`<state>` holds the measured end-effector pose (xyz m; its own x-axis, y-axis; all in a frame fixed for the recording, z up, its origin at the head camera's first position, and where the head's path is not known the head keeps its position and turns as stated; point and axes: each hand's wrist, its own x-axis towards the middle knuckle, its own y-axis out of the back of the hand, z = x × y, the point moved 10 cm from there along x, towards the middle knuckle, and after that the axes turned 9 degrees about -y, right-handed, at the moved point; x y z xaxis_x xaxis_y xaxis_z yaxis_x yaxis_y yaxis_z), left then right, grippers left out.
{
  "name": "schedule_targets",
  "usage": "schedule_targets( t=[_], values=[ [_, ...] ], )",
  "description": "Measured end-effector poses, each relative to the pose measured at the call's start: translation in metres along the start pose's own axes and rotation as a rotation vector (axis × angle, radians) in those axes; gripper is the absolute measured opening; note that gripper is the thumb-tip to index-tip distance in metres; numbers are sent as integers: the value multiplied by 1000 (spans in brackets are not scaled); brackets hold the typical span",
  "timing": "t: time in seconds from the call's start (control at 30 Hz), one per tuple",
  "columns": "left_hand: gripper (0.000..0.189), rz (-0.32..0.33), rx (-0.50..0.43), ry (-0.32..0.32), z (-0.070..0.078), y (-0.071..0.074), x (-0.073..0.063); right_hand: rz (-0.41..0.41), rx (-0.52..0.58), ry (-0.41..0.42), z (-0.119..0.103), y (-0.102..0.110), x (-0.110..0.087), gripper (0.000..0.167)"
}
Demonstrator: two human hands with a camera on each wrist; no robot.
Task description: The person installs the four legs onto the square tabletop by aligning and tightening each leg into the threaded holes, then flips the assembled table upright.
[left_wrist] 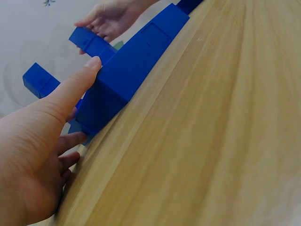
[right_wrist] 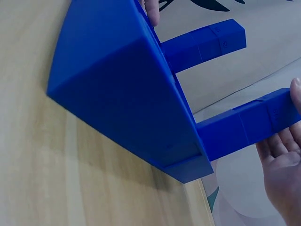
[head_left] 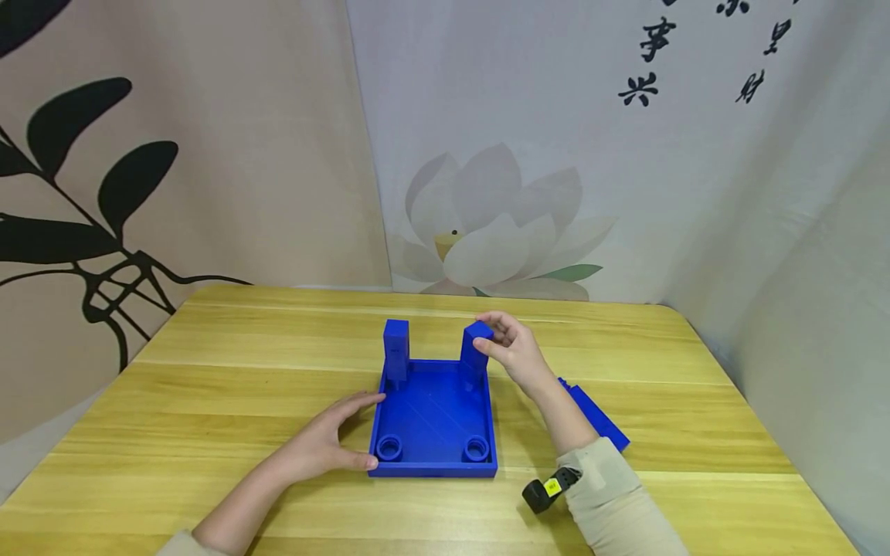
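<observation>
Right hand point(head_left: 518, 355) has thumb and fingers clamped on the top of one blue post point(head_left: 473, 361), blue tray point(head_left: 434, 469) just below that grip; left hand point(head_left: 317, 446) touches the tray's side, fingers and thumb spread, second post point(head_left: 396, 351) just past those fingertips.

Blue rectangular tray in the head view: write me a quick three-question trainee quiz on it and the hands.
1. What does the right hand hold: (a) nothing, (b) a square-sided blue post, (c) a long blue bar?
2. True or false: the left hand touches the left side of the blue rectangular tray.
3. How many ring-shaped blue sockets sit in the tray's near corners?

Key: 1 b; 2 true; 3 two.
</observation>
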<state>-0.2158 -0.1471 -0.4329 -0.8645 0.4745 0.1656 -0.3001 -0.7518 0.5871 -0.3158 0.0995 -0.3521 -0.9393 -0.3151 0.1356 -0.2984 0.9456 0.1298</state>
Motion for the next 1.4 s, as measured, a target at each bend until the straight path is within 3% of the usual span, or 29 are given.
schedule_targets(
  t=[0.33,0.57,0.8,1.13,1.4],
  values=[
    [90,5,8,-18,1,2,2,38,33,-18,0,-2,2,30],
    [89,2,-4,-10,1,1,2,-53,169,0,-1,-10,3,25],
    [89,-5,-9,16,0,0,0,-7,19,-50,3,-3,2,36],
    [89,-5,-8,15,0,0,0,-163,-32,98,-10,-8,-3,40],
    [89,-6,-10,7,1,-1,0,-180,-66,77,-8,-7,-4,42]
  ],
)
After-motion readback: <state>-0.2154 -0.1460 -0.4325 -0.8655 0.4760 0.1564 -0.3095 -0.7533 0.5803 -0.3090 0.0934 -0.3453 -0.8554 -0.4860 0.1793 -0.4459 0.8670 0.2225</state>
